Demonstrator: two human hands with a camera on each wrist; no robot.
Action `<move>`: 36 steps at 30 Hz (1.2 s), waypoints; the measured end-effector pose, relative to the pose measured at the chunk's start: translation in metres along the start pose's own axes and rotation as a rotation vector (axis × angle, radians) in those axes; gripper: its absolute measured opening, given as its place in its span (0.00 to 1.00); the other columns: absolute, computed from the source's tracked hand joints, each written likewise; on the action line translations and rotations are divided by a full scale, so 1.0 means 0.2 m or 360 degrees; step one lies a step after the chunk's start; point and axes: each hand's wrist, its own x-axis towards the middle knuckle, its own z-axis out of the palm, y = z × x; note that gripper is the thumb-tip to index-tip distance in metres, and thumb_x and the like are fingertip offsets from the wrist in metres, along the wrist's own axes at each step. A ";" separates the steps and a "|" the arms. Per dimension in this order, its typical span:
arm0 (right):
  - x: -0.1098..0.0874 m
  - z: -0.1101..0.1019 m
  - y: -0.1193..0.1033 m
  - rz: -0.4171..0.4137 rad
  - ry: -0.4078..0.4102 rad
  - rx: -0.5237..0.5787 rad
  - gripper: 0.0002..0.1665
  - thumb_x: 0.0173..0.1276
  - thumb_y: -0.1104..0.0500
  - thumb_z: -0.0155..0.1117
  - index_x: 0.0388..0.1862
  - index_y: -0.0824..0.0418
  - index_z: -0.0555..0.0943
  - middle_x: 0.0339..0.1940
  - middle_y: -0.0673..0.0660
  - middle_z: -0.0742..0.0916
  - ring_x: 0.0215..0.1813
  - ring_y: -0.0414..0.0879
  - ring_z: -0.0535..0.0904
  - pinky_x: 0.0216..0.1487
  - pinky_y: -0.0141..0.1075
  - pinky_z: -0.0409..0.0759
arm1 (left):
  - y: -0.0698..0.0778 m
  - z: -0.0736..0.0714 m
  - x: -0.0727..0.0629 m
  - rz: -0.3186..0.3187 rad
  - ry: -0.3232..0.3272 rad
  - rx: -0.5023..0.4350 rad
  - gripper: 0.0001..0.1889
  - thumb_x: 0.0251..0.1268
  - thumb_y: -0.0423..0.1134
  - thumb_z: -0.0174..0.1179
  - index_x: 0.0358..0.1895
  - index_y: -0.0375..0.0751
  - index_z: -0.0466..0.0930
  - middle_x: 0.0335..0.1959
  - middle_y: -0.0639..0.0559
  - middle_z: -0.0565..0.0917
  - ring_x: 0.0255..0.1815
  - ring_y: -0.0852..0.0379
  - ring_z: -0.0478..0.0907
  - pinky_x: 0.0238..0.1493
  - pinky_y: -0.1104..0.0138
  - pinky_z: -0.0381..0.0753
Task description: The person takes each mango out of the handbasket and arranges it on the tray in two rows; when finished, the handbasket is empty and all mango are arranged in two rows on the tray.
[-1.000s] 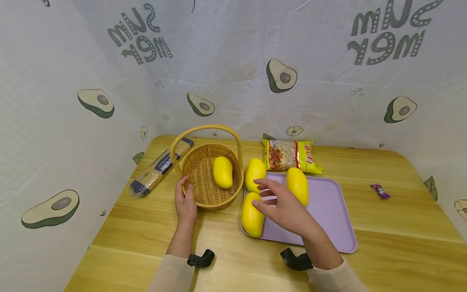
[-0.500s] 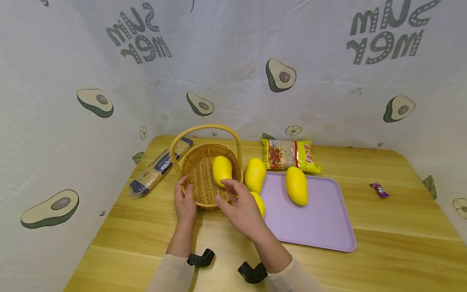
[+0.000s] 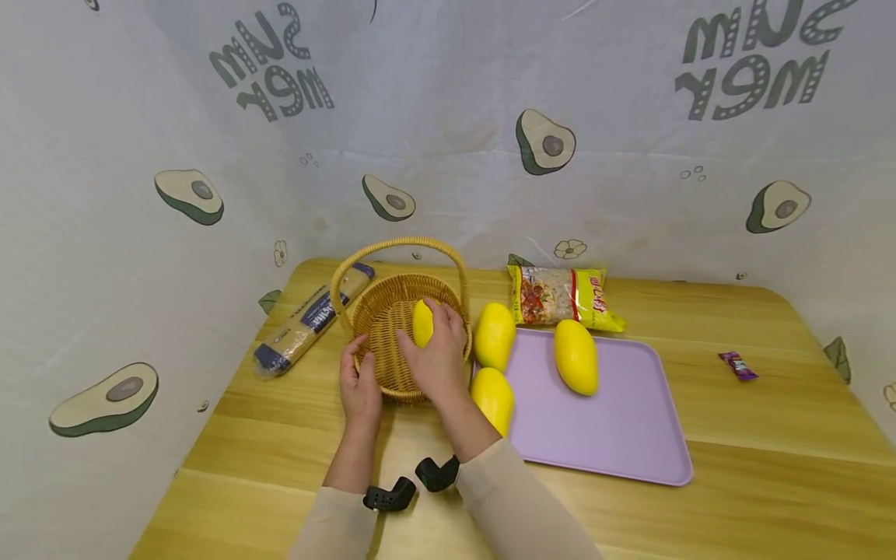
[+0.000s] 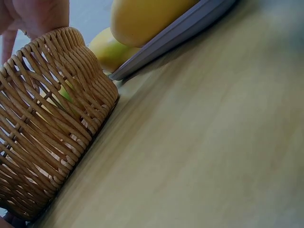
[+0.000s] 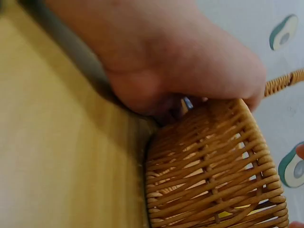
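Observation:
A yellow mango [image 3: 423, 322] lies in a round wicker basket [image 3: 376, 322] with a tall arched handle. My left hand [image 3: 361, 389] holds the basket at its front left rim, thumb over the edge and fingers along the outside. My right hand [image 3: 439, 354] is over the basket, its spread thumb and fingers around the mango and partly covering it. In the left wrist view, the right hand [image 4: 40, 14] shows above the basket's rim, with the mango visible through the weave below. Two more mangoes, one behind [image 3: 494, 337] and one in front [image 3: 493, 398], stand right of the basket.
A lilac tray [image 3: 616, 420] with another mango [image 3: 576, 357] lies to the right. Behind it is a yellow food packet [image 3: 560, 297]; a noodle packet [image 3: 297, 330] lies left of the basket. A small purple-wrapped sweet [image 3: 738, 365] is at far right.
My right hand has moved left from above the tray to over the mango in the basket. The left hand stays on the rim, and the basket has not moved.

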 end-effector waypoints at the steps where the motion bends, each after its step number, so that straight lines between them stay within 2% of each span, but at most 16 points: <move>1: 0.02 0.00 0.00 0.0025 -0.0013 -0.0011 0.41 0.68 0.49 0.71 0.77 0.50 0.67 0.79 0.63 0.64 0.80 0.66 0.57 0.70 0.65 0.69 | 0.00 0.00 0.00 0.0002 0.0001 0.0007 0.19 0.76 0.35 0.48 0.66 0.39 0.73 0.75 0.47 0.71 0.79 0.46 0.60 0.77 0.48 0.57; 9: 0.11 0.02 0.00 0.0224 -0.0078 -0.0023 0.48 0.66 0.47 0.73 0.81 0.47 0.62 0.83 0.66 0.57 0.80 0.73 0.52 0.70 0.68 0.67 | 0.01 0.00 0.01 -0.0002 0.0000 -0.0021 0.19 0.76 0.34 0.49 0.66 0.38 0.73 0.73 0.46 0.72 0.77 0.48 0.62 0.76 0.51 0.59; 13: 0.13 0.04 0.01 0.0287 -0.0101 -0.0014 0.49 0.66 0.46 0.73 0.81 0.47 0.60 0.83 0.67 0.55 0.78 0.75 0.55 0.69 0.68 0.67 | 0.01 0.01 0.01 -0.0005 0.0006 -0.0025 0.19 0.76 0.33 0.48 0.66 0.37 0.73 0.73 0.46 0.72 0.76 0.48 0.64 0.75 0.51 0.61; 19: 0.16 0.05 0.01 0.0366 -0.0077 -0.0026 0.48 0.68 0.49 0.72 0.82 0.48 0.59 0.82 0.67 0.58 0.76 0.74 0.61 0.70 0.65 0.68 | 0.01 0.00 0.01 -0.0033 -0.0009 -0.0027 0.20 0.77 0.34 0.47 0.67 0.38 0.73 0.73 0.48 0.72 0.75 0.49 0.65 0.71 0.56 0.64; 26: 0.17 0.05 0.02 0.0415 -0.0069 0.0007 0.44 0.71 0.58 0.66 0.82 0.48 0.60 0.82 0.67 0.57 0.74 0.72 0.63 0.67 0.63 0.73 | 0.01 0.01 0.01 -0.0037 -0.0014 -0.0030 0.19 0.77 0.35 0.48 0.66 0.39 0.73 0.72 0.49 0.73 0.75 0.51 0.66 0.66 0.64 0.66; 31: 0.17 0.06 0.03 0.0430 -0.0076 -0.0008 0.40 0.71 0.63 0.62 0.80 0.50 0.63 0.80 0.67 0.60 0.72 0.70 0.67 0.66 0.60 0.75 | 0.01 0.01 0.01 -0.0016 -0.0024 -0.0036 0.19 0.77 0.34 0.48 0.67 0.38 0.73 0.73 0.49 0.72 0.76 0.51 0.64 0.70 0.60 0.64; 36: 0.16 0.06 0.03 0.0421 -0.0085 -0.0022 0.38 0.72 0.62 0.62 0.79 0.55 0.64 0.77 0.71 0.64 0.69 0.69 0.72 0.65 0.59 0.76 | 0.00 0.00 0.01 -0.0011 -0.0038 -0.0042 0.19 0.77 0.35 0.47 0.67 0.37 0.72 0.74 0.48 0.71 0.77 0.51 0.63 0.74 0.55 0.61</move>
